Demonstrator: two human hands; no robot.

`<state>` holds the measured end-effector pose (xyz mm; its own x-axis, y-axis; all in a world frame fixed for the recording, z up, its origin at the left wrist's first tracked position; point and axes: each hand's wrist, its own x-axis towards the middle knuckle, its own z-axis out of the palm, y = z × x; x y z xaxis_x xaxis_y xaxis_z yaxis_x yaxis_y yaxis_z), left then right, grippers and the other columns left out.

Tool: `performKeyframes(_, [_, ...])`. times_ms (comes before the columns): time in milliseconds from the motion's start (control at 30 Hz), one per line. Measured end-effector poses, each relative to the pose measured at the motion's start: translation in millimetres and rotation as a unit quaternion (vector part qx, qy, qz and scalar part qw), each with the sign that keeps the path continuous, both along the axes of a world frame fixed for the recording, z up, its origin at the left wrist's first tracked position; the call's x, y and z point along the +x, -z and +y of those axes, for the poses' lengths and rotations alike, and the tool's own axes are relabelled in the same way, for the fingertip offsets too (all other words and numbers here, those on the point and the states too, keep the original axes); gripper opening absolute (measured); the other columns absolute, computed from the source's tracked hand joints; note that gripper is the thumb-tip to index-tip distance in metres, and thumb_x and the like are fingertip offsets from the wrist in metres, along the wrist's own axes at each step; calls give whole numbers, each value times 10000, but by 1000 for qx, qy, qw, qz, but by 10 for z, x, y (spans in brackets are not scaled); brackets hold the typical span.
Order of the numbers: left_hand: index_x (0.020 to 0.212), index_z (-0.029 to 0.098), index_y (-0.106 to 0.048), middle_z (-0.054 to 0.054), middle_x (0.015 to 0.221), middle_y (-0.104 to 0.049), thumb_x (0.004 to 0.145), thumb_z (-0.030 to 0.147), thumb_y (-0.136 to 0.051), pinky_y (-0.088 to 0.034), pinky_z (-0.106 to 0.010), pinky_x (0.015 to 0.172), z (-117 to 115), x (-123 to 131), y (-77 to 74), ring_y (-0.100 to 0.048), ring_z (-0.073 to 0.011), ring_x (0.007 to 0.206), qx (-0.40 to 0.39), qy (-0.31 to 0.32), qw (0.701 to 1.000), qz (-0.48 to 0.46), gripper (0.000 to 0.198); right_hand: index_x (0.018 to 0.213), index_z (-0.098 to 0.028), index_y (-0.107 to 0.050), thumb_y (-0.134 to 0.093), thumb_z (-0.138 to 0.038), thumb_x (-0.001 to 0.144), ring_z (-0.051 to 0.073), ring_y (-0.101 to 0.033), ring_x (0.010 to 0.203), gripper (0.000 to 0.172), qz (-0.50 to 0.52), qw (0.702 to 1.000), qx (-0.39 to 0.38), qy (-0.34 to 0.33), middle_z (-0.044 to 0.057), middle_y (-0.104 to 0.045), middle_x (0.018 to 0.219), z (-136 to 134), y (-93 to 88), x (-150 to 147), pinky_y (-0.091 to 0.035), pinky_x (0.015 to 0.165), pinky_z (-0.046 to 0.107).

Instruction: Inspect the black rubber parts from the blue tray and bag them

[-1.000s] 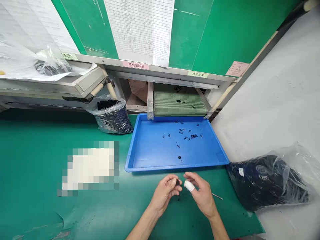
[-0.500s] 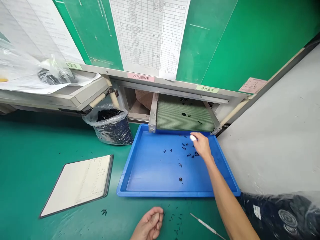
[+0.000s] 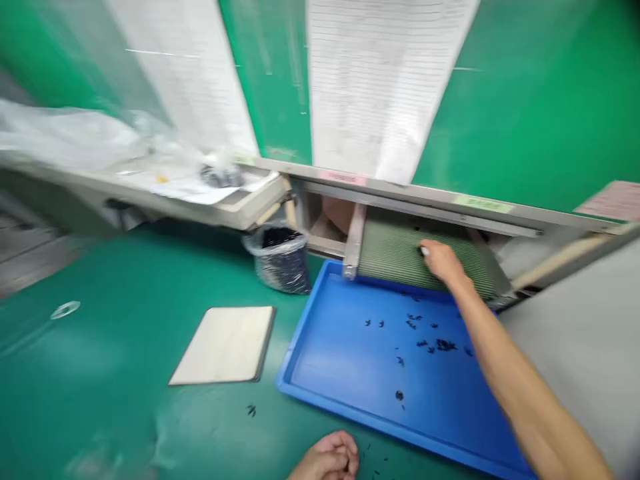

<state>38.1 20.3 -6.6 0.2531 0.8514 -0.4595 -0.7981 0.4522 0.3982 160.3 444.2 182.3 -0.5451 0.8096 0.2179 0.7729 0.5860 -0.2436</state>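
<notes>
the right hand (image 3: 443,261) lies far out on the green ribbed belt (image 3: 395,253), too blurred to tell if it grips anything, small black parts (image 3: 443,345) scattered in the blue tray (image 3: 345,373) just under its wrist, and the left hand (image 3: 327,459) is curled shut before the tray.

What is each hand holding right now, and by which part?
Cannot tell: right hand is over the green belt, left hand is curled at the frame edge, and blur hides any small part.
</notes>
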Motion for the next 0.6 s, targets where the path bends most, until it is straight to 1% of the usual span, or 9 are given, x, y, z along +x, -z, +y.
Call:
performKeyframes(67, [786, 144, -592, -7, 615, -573, 595, 114, -642, -220, -232, 475, -5, 17, -76, -464, -81, 475, -7, 8, 1000, -3, 200, 987, -118, -658, -392, -61, 730, 259, -623, 938, 374, 26, 1000, 7, 14, 153, -671, 1010, -183, 47, 128, -440, 855, 374])
performKeyframes(100, [785, 150, -583, -2, 608, -572, 586, 102, -623, -222, -233, 472, -5, 13, -101, -463, -83, 467, -10, 11, 1000, -1, 209, 959, -135, -661, -418, -102, 721, 258, -643, 886, 342, 80, 995, -6, 57, 126, -694, 920, -292, 100, 195, -453, 833, 377])
performKeyframes(133, [777, 154, -574, 3, 600, -571, 584, 101, -616, -224, -234, 470, -6, 5, -118, -457, -81, 459, -12, 13, 1000, 1, 205, 1005, -154, -647, -447, -169, 737, 258, -657, 846, 334, 137, 987, -40, 78, 96, -703, 829, -426, 171, 261, -468, 805, 376])
performKeyframes(200, [768, 158, -559, 9, 586, -566, 602, 128, -634, -231, -238, 472, -20, -14, -132, -452, -78, 452, -4, 9, 1000, 7, 185, 1071, -176, -610, -528, -295, 711, 254, -671, 773, 389, 211, 963, -160, 48, 71, -710, 794, -810, 343, 374, -495, 709, 354])
performKeyframes(267, [792, 157, -554, 6, 601, -565, 653, 204, -667, -229, -242, 470, -47, -14, -130, -457, -77, 460, 12, 8, 1000, 11, 185, 1002, -178, -610, -554, -358, 671, 232, -661, 674, 381, 231, 938, -257, 13, 65, -705, 755, -1361, 525, 445, -488, 614, 319])
performKeyframes(333, [827, 150, -551, 4, 615, -560, 711, 329, -673, -215, -241, 461, -77, 11, -127, -458, -74, 464, 38, 11, 999, 21, 246, 878, -184, -594, -533, -374, 680, 196, -625, 587, 282, 237, 913, -332, -4, 44, -682, 685, -2017, 689, 454, -479, 585, 299])
performKeyframes(467, [889, 156, -524, 25, 596, -540, 755, 595, -562, -153, -238, 432, -123, 106, -165, -404, -57, 431, 76, -18, 994, 77, 461, 753, -204, -550, -524, -360, 713, 157, -558, 568, 164, 221, 897, -381, -35, -10, -607, 628, -3212, 954, 351, -409, 511, 244])
performKeyframes(533, [899, 168, -504, 46, 546, -516, 754, 651, -512, -141, -241, 428, -146, 156, -202, -368, -56, 410, 81, -20, 989, 124, 504, 725, -209, -518, -500, -370, 758, 156, -560, 593, 165, 216, 891, -396, -57, -9, -608, 648, -3608, 1074, 316, -411, 536, 244])
performKeyframes(600, [867, 178, -486, 68, 498, -480, 736, 659, -522, -156, -241, 432, -183, 194, -236, -343, -58, 406, 90, 5, 978, 191, 500, 716, -213, -498, -467, -383, 802, 162, -567, 617, 193, 205, 892, -396, -73, 1, -621, 669, -3862, 1189, 322, -422, 577, 254])
